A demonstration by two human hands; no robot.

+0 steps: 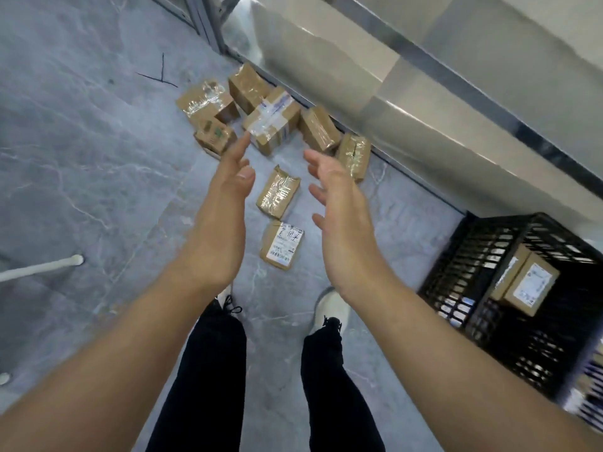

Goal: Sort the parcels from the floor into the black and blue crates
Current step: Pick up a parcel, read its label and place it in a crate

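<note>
Several brown taped cardboard parcels lie on the grey floor along the wall. A flat parcel with a white label [282, 244] is nearest me, and a taped parcel [278, 192] lies just beyond it. A larger box with clear tape [272, 120] sits in the far cluster. My left hand [225, 203] and my right hand [339, 210] hang above the floor on either side of the two near parcels, palms facing each other, fingers spread, holding nothing. The black crate [456, 278] stands at the right with a labelled parcel [525, 283] inside. A blue edge shows at the far right [592, 380].
A pale wall with a metal base strip [424, 177] runs diagonally behind the parcels. A white bar [42, 267] lies on the floor at the left. My legs and shoes [329, 308] stand just behind the nearest parcel.
</note>
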